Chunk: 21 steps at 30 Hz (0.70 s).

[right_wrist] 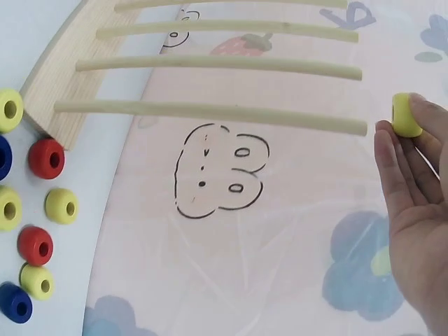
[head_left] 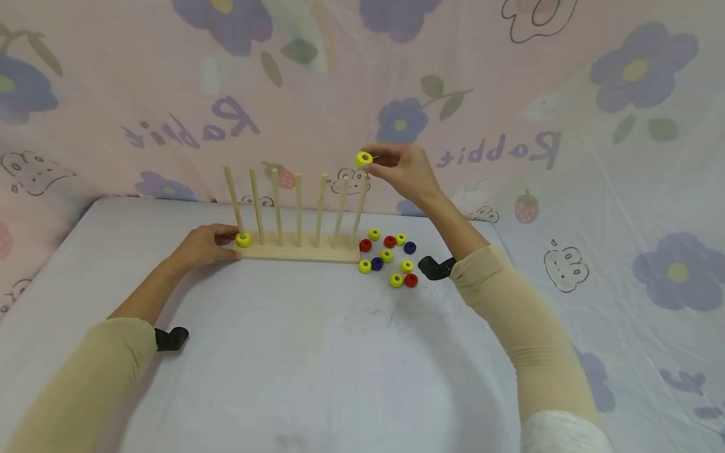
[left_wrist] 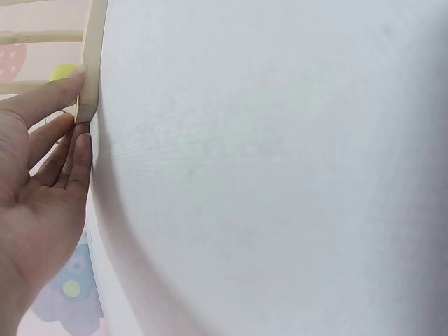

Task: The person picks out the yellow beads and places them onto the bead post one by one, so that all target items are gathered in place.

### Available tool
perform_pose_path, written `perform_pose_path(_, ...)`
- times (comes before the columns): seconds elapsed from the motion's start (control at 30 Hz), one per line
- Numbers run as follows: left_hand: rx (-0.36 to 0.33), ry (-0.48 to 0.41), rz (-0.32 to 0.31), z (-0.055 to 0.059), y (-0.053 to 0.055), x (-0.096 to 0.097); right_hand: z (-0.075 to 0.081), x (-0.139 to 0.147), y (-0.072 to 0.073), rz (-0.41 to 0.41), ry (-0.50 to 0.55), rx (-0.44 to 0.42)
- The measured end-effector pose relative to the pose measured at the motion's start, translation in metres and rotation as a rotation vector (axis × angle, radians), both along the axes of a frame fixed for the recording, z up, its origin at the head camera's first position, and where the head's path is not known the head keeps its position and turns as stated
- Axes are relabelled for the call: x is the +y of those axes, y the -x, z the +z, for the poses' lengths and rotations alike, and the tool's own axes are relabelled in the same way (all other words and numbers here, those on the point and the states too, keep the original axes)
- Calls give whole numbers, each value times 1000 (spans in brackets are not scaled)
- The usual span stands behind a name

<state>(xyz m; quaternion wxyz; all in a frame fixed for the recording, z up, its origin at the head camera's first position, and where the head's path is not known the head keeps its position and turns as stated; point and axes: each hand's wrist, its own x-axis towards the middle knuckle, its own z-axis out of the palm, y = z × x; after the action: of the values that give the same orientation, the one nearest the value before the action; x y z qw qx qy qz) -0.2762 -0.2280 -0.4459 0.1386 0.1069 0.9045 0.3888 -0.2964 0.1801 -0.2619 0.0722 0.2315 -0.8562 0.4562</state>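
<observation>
A wooden peg board with a row of several upright pegs stands on the table. My left hand holds its left end, thumb against the front edge and fingers at the end face. Around the foot of the leftmost peg sits a yellow bead. Up by the rightmost peg's tip, my right hand pinches another yellow bead between thumb and fingertips. The bead is apart from that peg, its hole facing the peg's tip in the right wrist view.
Loose beads lie right of the board: several yellow ones, three red ones and two blue ones. A printed cloth hangs behind the white-covered table. Black wrist mounts stick out from both sleeves.
</observation>
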Motion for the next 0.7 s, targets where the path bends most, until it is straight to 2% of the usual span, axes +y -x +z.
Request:
perform_pose_path(0.3,1,-26,7,-4,-1,1,3,-24,5,83,6,25)
perform_pose_path(0.47,-33,-46,22,-8,-5,0,4,-41,7,130,-12,27)
perform_pose_path(0.7,-40,-64,15,-3,-4,0,4,-62,10,172,12,28)
